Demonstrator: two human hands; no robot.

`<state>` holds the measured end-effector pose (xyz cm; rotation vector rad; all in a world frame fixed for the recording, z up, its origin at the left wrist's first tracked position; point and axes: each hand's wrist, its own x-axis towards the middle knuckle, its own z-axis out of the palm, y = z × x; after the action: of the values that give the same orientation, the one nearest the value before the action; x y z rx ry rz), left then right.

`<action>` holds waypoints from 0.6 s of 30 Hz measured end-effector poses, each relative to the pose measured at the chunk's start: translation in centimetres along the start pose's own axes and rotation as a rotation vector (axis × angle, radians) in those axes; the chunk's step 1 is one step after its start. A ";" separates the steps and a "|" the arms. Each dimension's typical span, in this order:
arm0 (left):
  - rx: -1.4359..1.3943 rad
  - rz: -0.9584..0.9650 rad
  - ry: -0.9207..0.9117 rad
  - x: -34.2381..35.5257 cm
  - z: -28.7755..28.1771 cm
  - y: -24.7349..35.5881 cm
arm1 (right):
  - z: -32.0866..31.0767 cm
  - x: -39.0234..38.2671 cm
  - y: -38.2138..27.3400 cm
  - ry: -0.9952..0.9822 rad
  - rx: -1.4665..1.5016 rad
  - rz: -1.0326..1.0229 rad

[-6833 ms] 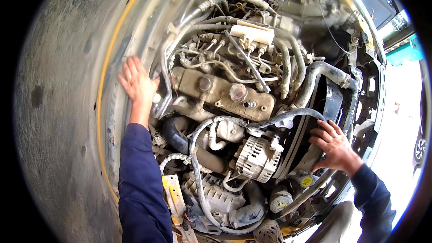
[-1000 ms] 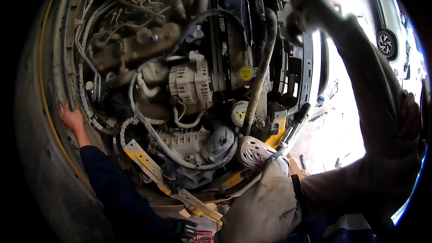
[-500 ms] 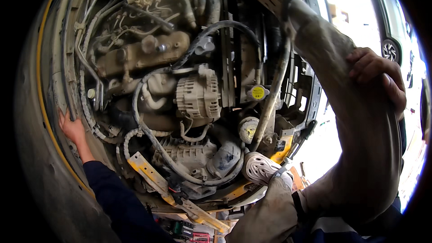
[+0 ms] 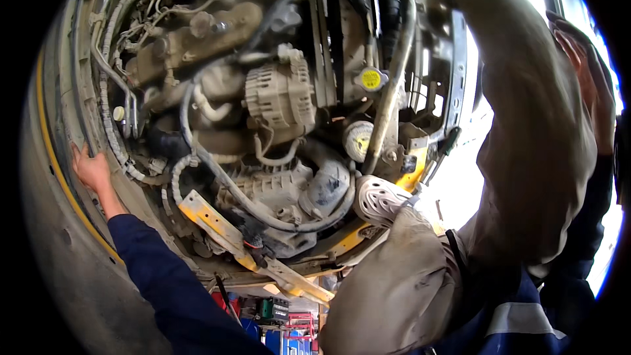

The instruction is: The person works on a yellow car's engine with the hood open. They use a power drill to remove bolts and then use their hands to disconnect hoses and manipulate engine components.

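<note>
My left hand [image 4: 92, 169] is on the dusty metal edge [image 4: 75, 118] along the left side of the engine bay, beside a yellow strip [image 4: 47, 131]. Its fingers are stretched apart and hold nothing. On the far right, my right hand [image 4: 587, 69] is beside my raised, trousered leg [image 4: 526, 92], its fingers straight and partly hidden by the leg. Closest to my left hand runs a ribbed conduit [image 4: 113, 138]. My foot in a pale perforated clog [image 4: 378, 198] stands at the front of the bay.
A dusty engine fills the middle, with an alternator [image 4: 281, 92], a long black hose [image 4: 236, 207] and a yellow-labelled radiator cap [image 4: 370, 79]. A loose yellow-grey bracket [image 4: 220, 227] juts over the front edge. Red and green items [image 4: 275, 309] lie below, beyond the bay.
My right hand has slid from the top of my knee to its outer side, its fingers straightening. The view has shifted, so the engine sits higher. My left hand stays on the metal edge.
</note>
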<state>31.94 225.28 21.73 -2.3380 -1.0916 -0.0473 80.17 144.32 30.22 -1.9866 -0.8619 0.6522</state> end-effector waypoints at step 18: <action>0.009 -0.026 -0.083 0.9 0.8 2.8 | 9.7 -3.0 -7.1 -0.008 -0.393 0.203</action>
<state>34.45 224.85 20.00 -2.3359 -1.1598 0.0460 69.16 149.65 31.80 -2.4507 -0.8484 0.6404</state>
